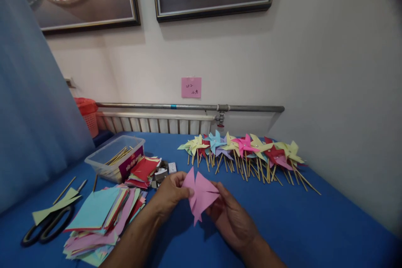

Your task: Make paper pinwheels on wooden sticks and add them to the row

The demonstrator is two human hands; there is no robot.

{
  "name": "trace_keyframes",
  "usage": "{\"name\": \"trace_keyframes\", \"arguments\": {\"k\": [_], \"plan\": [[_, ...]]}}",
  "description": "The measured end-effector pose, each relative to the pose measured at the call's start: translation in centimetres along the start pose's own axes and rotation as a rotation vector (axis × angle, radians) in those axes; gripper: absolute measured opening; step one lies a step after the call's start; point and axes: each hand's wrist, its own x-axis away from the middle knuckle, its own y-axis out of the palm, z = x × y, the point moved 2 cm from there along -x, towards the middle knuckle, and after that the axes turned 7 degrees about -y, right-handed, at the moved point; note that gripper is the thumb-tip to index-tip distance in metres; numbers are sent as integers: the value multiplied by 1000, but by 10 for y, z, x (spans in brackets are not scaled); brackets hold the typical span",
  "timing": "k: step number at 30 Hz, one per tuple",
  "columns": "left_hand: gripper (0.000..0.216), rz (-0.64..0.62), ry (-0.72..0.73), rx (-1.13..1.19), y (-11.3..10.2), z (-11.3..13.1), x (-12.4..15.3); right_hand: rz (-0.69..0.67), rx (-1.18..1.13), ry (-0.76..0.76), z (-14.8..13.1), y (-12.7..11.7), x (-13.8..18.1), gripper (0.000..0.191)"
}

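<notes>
A pink square of paper (202,192), slit in from its corners, is held up over the blue table between both hands. My left hand (171,194) pinches its left side between thumb and fingers. At the right side my right hand (234,217) grips the paper, the thumb near a slit and the fingers partly hidden behind it. To the left lies a stack of coloured paper squares (94,209). Scissors (52,224) with black handles rest beside it, partly under pale green paper pieces (58,205).
Finished paper pinwheels (245,144) on sticks lie in a row at the back right. A clear plastic box (97,161) holds wooden sticks, with red paper pieces (146,169) and a small white box (172,168) nearby. A blue curtain (34,92) hangs at left; a wall stands behind.
</notes>
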Motion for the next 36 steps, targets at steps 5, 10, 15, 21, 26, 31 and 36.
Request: {"name": "trace_keyframes", "arguments": {"k": [5,10,15,21,26,31,36], "plan": [[38,36,-4,105,3,-4,-1,-111,-81,8,3,16,3,57],[36,57,1,111,4,-4,-2,-135,-56,-35,2,21,5,57],[36,66,3,125,6,-5,-1,-122,22,-79,8,13,6,48],[33,72,12,115,5,-10,-5,-48,62,-26,21,8,7,47],[32,126,53,34,6,-19,-13,-14,112,-91,17,10,4,42],[31,106,26,1,11,-23,-16,68,222,-136,18,-2,0,43],[24,139,42,-45,12,-24,-15,143,318,-139,30,-21,-5,45]]}}
